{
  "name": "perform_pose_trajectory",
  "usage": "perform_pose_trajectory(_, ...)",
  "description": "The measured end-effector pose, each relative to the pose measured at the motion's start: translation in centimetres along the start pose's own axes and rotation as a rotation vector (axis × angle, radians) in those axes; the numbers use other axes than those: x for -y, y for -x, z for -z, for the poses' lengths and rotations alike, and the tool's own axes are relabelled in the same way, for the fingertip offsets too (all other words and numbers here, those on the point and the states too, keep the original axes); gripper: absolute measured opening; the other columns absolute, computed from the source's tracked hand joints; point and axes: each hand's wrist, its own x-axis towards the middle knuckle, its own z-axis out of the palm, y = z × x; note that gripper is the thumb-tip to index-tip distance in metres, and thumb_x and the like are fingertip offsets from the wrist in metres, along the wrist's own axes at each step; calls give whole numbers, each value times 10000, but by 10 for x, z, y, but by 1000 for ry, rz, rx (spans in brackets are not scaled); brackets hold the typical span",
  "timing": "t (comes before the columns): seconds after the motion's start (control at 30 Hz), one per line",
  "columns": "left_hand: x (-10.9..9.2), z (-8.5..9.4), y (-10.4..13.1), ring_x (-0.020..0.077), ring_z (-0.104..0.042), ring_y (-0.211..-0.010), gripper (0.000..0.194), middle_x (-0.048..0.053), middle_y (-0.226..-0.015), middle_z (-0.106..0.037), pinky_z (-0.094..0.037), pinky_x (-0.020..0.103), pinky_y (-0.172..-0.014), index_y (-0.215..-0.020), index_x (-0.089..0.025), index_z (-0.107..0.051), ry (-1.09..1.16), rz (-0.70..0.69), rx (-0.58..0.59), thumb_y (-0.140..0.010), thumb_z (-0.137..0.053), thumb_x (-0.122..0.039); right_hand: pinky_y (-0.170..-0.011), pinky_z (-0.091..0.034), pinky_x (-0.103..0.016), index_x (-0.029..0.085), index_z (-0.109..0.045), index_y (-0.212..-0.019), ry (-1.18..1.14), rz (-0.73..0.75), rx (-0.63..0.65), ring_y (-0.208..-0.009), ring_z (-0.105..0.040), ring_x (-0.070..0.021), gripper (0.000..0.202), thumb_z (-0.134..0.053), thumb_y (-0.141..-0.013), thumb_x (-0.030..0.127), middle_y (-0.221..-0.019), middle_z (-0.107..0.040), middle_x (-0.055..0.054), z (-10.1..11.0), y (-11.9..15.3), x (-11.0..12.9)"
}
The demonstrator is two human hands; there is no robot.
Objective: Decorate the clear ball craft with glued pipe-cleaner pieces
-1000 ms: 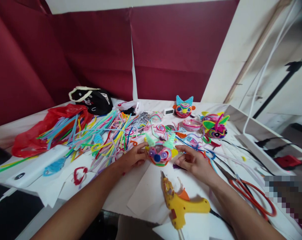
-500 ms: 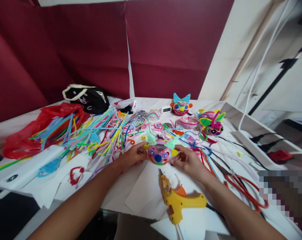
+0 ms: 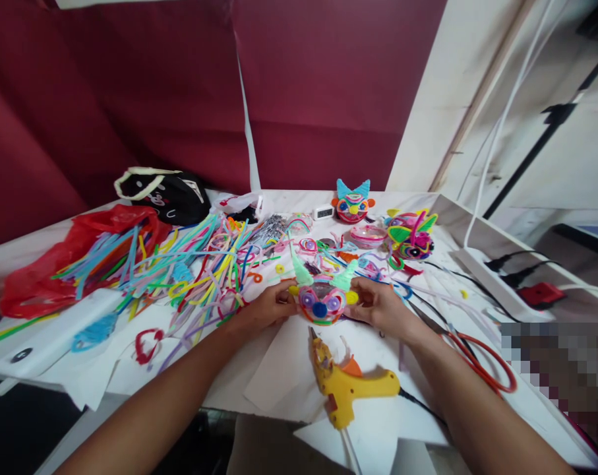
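Between my two hands, at the middle of the table, is a pipe-cleaner animal head (image 3: 320, 309) with mint green ears, purple eyes, a blue nose and yellow side tufts. My left hand (image 3: 277, 302) grips its left side, fingers curled in. On the opposite side my right hand (image 3: 375, 305) pinches it near the yellow tuft. Just in front of it lies a yellow hot glue gun (image 3: 348, 386), nozzle pointing toward the head. Scissors with orange handles (image 3: 486, 363) rest to the right, partly behind my right forearm.
Loose pipe cleaners (image 3: 204, 264) and a red plastic bag (image 3: 81, 244) cover the left side. Two finished heads, one blue-eared (image 3: 352, 201) and one pink and green (image 3: 411, 234), sit at the back. A black pouch (image 3: 163, 196) and a power strip (image 3: 501, 284) flank them.
My view has shifted slightly, so most things sit a little further left. The head has moved slightly right against the table things, still between both hands, and my right forearm covers more of the scissors.
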Motion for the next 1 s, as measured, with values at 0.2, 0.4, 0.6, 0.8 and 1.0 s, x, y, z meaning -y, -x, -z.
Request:
perform_pose_trajectory(0.2, -1, 0, 0, 50, -369, -460, 696, -79, -619, -506, -212, 217, -439, -1272, -134, -541, -55, -8, 13, -671, -813, -356, -580, -403, -257, 206, -589, -805, 26, -8, 69, -654, -507, -130, 356, -824, -633, 410, -763, -610, 18, 11, 2, 3)
perform_pose_trajectory(0.4, 6, 6, -2, 40, -366, -441, 693, -74, -655, -521, -197, 210, -413, -1285, -170, -529, -7, 4, 10, -674, -812, -334, -610, -445, -267, 203, -613, -946, 34, -34, 61, -674, -538, -131, 386, -798, -643, 357, -860, -635, -7, 13, 2, 1)
perform_pose_trajectory(0.6, 5, 8, 0, 34, -356, -424, 695, -76, -652, -520, -200, 197, -395, -1297, -190, -527, -4, 0, 23, -678, -809, -331, -598, -468, -269, 205, -615, -992, 25, -38, 32, -668, -560, -135, 444, -806, -617, 347, -843, -641, -6, 14, 2, -1)
perform_pose_trajectory(0.8, -6, 10, 4, 44, -358, -420, 695, -90, -616, -500, -201, 206, -394, -1285, -154, -502, -12, -4, -10, -673, -793, -303, -572, -468, -264, 198, -644, -997, -12, -37, 22, -626, -550, -125, 403, -759, -617, 263, -772, -607, 10, 17, 4, 4)
perform_pose_trajectory(1.0, -10, 19, 9, 47, -357, -450, 624, -85, -629, -497, -200, 200, -419, -1284, -177, -513, -33, -58, -44, -715, -740, -299, -676, -533, -316, 201, -663, -949, -95, -18, -23, -720, -613, -158, 361, -679, -589, 217, -904, -659, -37, 17, 3, 7)
